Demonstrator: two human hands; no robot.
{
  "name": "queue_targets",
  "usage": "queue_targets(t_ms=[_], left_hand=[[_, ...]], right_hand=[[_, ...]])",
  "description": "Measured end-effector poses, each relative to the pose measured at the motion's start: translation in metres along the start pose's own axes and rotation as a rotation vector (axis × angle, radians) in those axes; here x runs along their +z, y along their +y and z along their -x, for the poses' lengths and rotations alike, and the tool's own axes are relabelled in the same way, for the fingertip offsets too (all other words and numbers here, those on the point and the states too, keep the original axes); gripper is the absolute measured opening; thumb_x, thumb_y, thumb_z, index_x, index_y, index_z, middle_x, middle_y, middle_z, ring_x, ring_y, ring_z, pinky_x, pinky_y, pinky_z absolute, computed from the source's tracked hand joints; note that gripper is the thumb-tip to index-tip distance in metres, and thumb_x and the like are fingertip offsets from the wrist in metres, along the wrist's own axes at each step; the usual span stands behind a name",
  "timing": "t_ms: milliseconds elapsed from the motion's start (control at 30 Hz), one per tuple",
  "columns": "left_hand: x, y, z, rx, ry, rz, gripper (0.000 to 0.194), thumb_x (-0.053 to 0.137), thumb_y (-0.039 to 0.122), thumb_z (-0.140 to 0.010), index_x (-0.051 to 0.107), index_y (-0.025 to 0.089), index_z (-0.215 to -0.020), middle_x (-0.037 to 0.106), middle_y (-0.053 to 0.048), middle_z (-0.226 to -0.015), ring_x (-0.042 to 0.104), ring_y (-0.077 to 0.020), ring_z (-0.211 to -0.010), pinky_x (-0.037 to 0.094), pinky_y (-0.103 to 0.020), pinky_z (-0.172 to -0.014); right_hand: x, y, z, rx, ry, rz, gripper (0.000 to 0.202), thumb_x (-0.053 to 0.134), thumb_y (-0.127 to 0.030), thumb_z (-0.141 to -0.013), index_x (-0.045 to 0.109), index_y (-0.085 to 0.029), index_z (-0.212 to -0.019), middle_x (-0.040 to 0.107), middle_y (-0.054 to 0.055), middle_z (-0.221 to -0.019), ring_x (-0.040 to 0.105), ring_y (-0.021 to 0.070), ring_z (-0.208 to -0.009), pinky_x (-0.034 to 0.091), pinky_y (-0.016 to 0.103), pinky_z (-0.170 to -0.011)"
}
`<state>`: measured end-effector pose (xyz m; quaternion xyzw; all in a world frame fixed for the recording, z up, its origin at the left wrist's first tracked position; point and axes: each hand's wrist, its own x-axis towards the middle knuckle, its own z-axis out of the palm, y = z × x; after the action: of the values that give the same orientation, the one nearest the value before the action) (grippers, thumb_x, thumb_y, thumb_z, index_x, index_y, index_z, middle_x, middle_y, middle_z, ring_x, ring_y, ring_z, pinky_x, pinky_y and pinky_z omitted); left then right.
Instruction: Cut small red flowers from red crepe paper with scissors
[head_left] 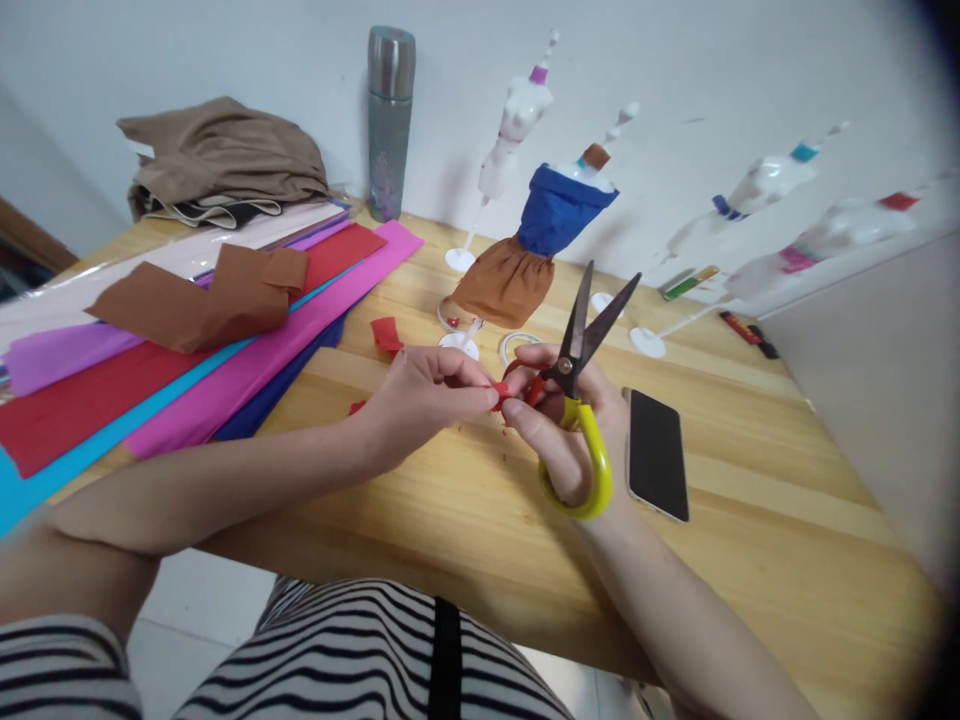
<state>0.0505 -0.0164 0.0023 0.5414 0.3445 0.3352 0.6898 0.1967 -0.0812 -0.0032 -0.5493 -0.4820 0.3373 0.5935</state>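
My left hand pinches a small piece of red crepe paper between thumb and fingertips. My right hand grips the other side of that piece with its fingertips. Hooked around its thumb are scissors with yellow and red handles, their blades parted and pointing away from me. Behind my hands, a mini mannequin dressed in a blue top and a gathered brown skirt leans to the right. A red scrap lies on the table just beyond my left hand.
Crepe paper strips, including a pink one, lie at the left under a folded brown piece. Behind them are brown cloth and a thermos. Several white mannequins stand along the wall. A phone rests right of my hand.
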Motion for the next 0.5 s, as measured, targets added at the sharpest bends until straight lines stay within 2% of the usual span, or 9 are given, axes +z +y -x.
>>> queue_targets(t_ms=[133, 233, 400, 500], left_hand=[[-0.0008, -0.0006, -0.0008, 0.004, -0.044, -0.074, 0.013, 0.073, 0.023, -0.066, 0.07, 0.014, -0.057, 0.066, -0.003, -0.065, 0.051, -0.0101, -0.062, 0.035, -0.022, -0.053], [-0.0005, 0.0009, -0.0011, -0.047, -0.066, -0.09, 0.015, 0.074, 0.026, -0.067, 0.069, 0.014, -0.06, 0.06, -0.001, -0.06, 0.047, -0.0092, -0.058, 0.035, -0.021, -0.05], [-0.0042, -0.0005, -0.004, -0.131, -0.085, 0.021, 0.024, 0.077, 0.03, -0.067, 0.073, 0.014, -0.085, 0.066, -0.003, -0.069, 0.056, -0.0121, -0.061, 0.041, -0.02, -0.047], [-0.0079, -0.0036, -0.0049, -0.157, -0.096, 0.142, 0.03, 0.075, 0.041, -0.074, 0.073, 0.015, -0.087, 0.067, -0.004, -0.077, 0.058, -0.0116, -0.061, 0.042, -0.02, -0.046]], right_hand=[[0.0, 0.0025, 0.0007, 0.017, -0.021, -0.023, 0.03, 0.073, -0.018, -0.07, 0.064, -0.025, -0.098, 0.059, -0.005, -0.066, 0.054, 0.0152, -0.058, 0.045, 0.032, -0.057], [0.0006, 0.0011, 0.0003, 0.056, -0.01, -0.034, 0.029, 0.072, -0.019, -0.07, 0.063, -0.025, -0.097, 0.058, -0.006, -0.066, 0.053, 0.0143, -0.057, 0.044, 0.032, -0.057], [0.0001, 0.0003, -0.0029, 0.069, 0.044, -0.03, 0.029, 0.072, -0.019, -0.069, 0.063, -0.024, -0.096, 0.059, -0.005, -0.065, 0.052, 0.0136, -0.056, 0.043, 0.031, -0.057], [-0.0012, 0.0059, -0.0046, 0.042, 0.08, -0.058, 0.029, 0.07, -0.018, -0.069, 0.064, -0.024, -0.098, 0.058, -0.006, -0.065, 0.052, 0.0127, -0.054, 0.042, 0.03, -0.053]])
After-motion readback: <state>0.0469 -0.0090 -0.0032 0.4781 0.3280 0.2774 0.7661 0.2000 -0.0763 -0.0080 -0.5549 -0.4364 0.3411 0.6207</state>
